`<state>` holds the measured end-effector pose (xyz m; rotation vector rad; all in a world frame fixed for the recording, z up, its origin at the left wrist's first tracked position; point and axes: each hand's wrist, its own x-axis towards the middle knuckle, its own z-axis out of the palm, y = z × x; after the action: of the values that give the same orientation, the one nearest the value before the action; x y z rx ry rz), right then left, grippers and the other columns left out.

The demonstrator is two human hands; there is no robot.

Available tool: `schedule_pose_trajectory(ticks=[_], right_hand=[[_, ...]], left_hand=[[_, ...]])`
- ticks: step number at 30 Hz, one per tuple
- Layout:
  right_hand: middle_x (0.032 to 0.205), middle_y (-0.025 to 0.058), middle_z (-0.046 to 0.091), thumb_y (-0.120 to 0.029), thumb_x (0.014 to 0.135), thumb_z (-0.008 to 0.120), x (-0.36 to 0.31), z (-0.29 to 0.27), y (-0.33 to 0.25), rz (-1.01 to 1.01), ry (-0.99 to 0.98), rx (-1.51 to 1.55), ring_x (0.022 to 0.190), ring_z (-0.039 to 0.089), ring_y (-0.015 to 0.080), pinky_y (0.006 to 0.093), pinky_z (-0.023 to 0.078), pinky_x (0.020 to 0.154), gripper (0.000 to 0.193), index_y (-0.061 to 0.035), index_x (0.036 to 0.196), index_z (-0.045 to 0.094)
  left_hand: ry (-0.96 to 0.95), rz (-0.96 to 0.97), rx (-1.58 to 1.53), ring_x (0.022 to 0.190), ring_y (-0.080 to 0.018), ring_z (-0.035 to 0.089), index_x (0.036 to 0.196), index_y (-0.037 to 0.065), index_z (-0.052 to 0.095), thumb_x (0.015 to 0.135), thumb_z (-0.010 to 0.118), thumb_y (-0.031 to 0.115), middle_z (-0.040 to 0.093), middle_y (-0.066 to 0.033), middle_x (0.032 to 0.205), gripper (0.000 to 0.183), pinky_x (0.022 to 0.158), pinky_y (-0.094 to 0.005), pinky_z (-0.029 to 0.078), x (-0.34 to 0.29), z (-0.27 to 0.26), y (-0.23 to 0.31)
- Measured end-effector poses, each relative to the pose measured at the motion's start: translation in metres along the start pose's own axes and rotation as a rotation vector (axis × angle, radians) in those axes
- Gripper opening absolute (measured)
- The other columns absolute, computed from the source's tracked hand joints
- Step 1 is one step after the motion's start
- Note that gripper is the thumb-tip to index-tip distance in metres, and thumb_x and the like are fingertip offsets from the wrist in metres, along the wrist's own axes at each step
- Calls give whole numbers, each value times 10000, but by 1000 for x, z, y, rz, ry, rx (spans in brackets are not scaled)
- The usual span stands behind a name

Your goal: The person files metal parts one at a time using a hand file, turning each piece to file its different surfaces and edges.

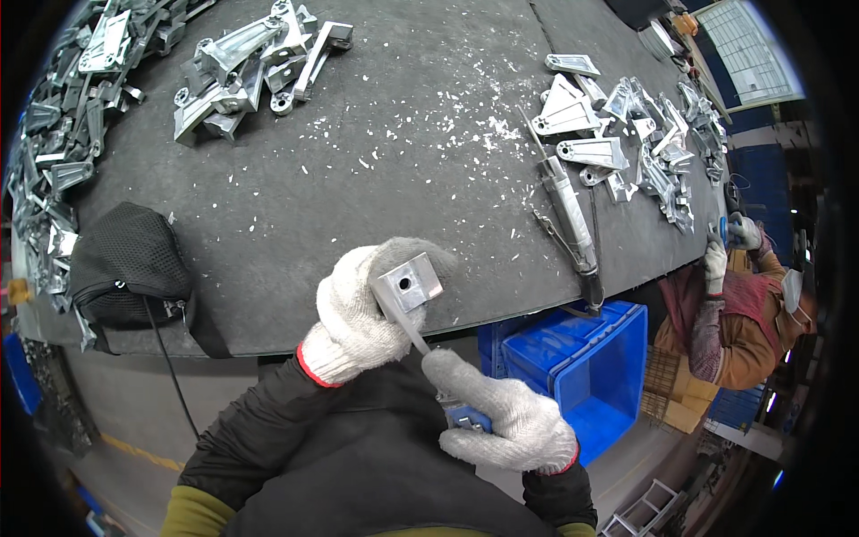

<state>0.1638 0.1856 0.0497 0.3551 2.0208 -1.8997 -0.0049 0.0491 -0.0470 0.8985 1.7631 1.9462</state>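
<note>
2 hands work close together: my white-gloved left hand (pixel 353 313) clamps a silver, angular metal bracket (pixel 423 277) over the near edge of the dark-grey flat table (pixel 268 286); my grey-gloved right hand (pixel 514 416) grips a partly hidden blue-handled tool (pixel 472 418). I judge this edge-trimming, calling next for steady hold and light strokes.

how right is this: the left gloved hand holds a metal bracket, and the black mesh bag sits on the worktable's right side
Wrong side: the head view shows the black mesh bag on the worktable's left side. The left gloved hand does hold a metal bracket.
</note>
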Motion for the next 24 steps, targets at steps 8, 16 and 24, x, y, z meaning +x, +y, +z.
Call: schedule_pose_trajectory(ticks=[8, 16, 24], right_hand=[[1016, 135, 750, -112, 766, 791, -3, 17, -26, 140, 365, -953, 632, 670, 267, 384, 585, 588, 606, -153, 1358, 670], [1158, -24, 742, -136, 781, 734, -3, 23, -26, 234, 352, -1317, 616, 602, 236, 383, 585, 543, 612, -269, 1374, 662], [1095, 116, 727, -124, 790, 757, -5, 9, -29, 157, 326, -1062, 672, 673, 261, 388, 571, 557, 619, -195, 1395, 645]], left_hand=[[134, -61, 298, 809, -281, 741, 1080, 147, 740, 726, 717, 48, 746, -65, 921, 369, 712, -321, 587, 3, 15, 8], [-4, -156, 375, 913, -237, 745, 1170, 78, 694, 753, 763, 68, 746, -85, 1008, 423, 812, -339, 583, 9, 16, 13], [184, 23, 444, 799, -302, 737, 1131, 103, 716, 657, 748, 51, 736, -104, 879, 477, 698, -353, 591, 3, 22, 0]])
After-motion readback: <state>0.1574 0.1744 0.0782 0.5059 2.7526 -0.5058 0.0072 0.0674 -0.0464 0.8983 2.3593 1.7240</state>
